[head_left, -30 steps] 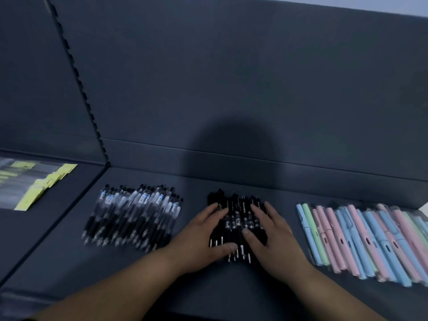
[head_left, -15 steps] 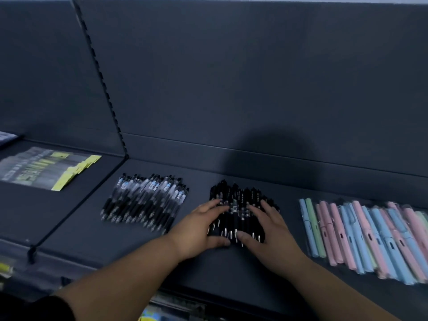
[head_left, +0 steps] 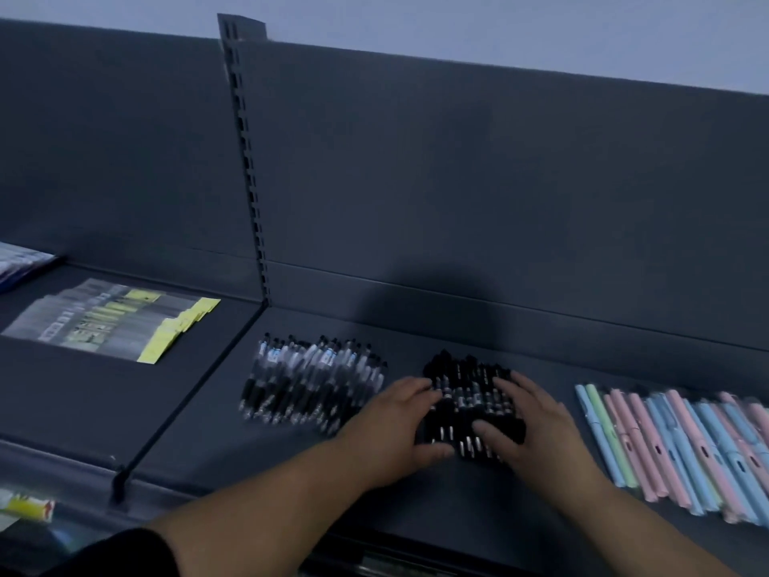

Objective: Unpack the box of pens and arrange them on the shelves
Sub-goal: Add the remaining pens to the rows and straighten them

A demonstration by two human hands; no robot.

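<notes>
A pile of black pens [head_left: 468, 393] lies on the dark shelf [head_left: 374, 489], in the middle. My left hand [head_left: 395, 426] lies flat against the pile's left side, thumb under its near edge. My right hand [head_left: 532, 422] presses on the pile's right side with straight, spread fingers. Left of the pile lies a row of clear-barrelled black pens [head_left: 312, 381]. On the right lies a row of pastel pink, blue and green pens [head_left: 674, 443] in clear sleeves.
A slotted upright [head_left: 249, 160] and a shelf divider [head_left: 187, 406] separate this bay from the left one, where flat packets with yellow labels [head_left: 112, 318] lie. The shelf back panel [head_left: 457, 181] rises behind. Items on a lower shelf [head_left: 25, 505] show at bottom left.
The camera has tilted up and swung left, showing more of the back panel and left bay. Both hands stay on the black pen pile, squeezing it slightly closer together.
</notes>
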